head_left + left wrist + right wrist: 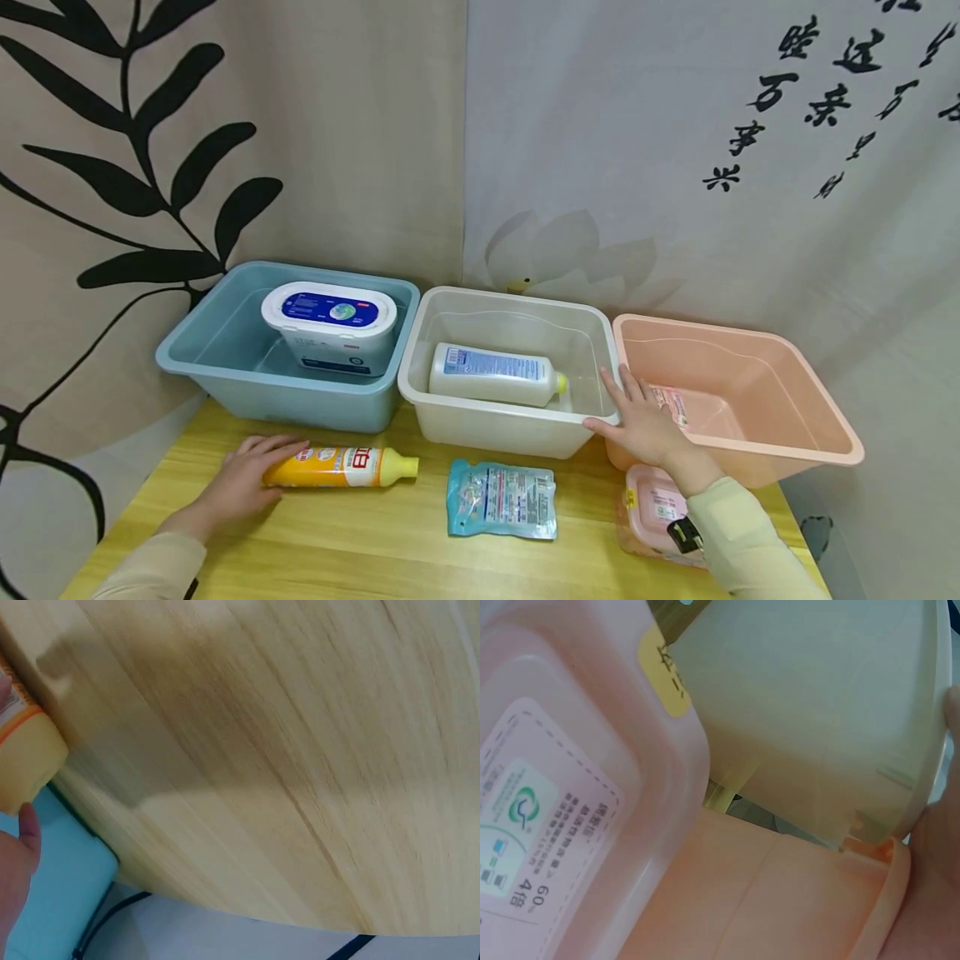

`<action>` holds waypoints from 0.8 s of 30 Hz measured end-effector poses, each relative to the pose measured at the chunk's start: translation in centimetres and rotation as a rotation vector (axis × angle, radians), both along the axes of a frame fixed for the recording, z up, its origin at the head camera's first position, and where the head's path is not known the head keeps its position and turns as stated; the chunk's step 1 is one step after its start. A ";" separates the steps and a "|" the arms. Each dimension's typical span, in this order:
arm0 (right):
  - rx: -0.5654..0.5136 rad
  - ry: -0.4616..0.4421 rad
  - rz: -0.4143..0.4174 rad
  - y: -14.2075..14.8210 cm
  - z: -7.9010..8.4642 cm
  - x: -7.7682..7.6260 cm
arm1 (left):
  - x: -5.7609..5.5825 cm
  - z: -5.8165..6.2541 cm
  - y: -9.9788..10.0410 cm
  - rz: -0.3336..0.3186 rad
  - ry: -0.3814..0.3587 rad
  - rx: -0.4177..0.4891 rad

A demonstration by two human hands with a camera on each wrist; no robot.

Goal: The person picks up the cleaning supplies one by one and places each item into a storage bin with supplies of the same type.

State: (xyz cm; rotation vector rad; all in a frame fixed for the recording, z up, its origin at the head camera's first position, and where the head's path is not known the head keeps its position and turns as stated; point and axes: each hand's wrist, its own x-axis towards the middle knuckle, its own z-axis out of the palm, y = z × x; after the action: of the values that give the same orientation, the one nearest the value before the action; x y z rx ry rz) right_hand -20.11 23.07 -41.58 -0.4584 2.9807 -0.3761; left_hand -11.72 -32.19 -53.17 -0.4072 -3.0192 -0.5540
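Note:
My left hand (251,471) holds the base end of an orange bottle (322,467) with a yellow cap, lying on its side on the table. In the left wrist view the pale yellow end of the bottle (34,761) shows, with a digit at its edge. With fingers spread, my right hand (645,421) rests at the adjoining rims of the white bin (510,429) and the pink bin (750,454). A white bottle (491,375) with a yellow-green tip lies inside the white bin. Under my right forearm is a pink lidded box (656,508), near in the right wrist view.
A blue bin (292,404) at the left contains a white lidded tub (337,321). In front of the white bin lies a blue pouch (502,500) on the wooden table (375,558). A label (670,406) shows inside the pink bin. Curtains hang behind the bins.

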 end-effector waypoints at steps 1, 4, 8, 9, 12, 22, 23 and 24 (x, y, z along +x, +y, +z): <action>0.001 0.000 -0.001 0.0 0.0 0.0 | 0.1 -0.1 -0.1 0.008 0.000 0.008; 0.001 0.001 -0.003 0.0 0.1 0.0 | 0.2 -0.2 -0.2 0.014 -0.006 0.036; -0.001 0.003 -0.007 0.0 0.1 0.0 | 0.1 0.1 -0.1 0.026 -0.041 0.069; -0.002 0.002 -0.008 0.0 0.1 0.1 | 0.1 0.2 0.0 0.029 -0.053 0.073; -0.002 0.001 -0.005 -0.2 0.0 0.1 | 0.4 0.4 -0.1 0.030 -0.073 0.074; 0.002 0.024 0.003 0.0 -0.2 0.1 | 1.2 0.3 0.0 0.011 -0.108 0.161; 0.000 0.026 0.002 0.0 -0.3 0.1 | 1.3 0.3 0.0 0.006 -0.114 0.177; -0.001 0.028 0.003 0.1 -0.3 0.1 | 1.4 0.4 0.0 -0.004 -0.118 0.194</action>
State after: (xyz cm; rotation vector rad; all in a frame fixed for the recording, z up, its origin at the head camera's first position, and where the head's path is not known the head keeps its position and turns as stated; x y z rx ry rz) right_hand -20.02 23.13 -41.89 -0.4715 3.0064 -0.3733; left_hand -10.35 -32.19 -52.75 -0.3818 -3.0355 -0.8927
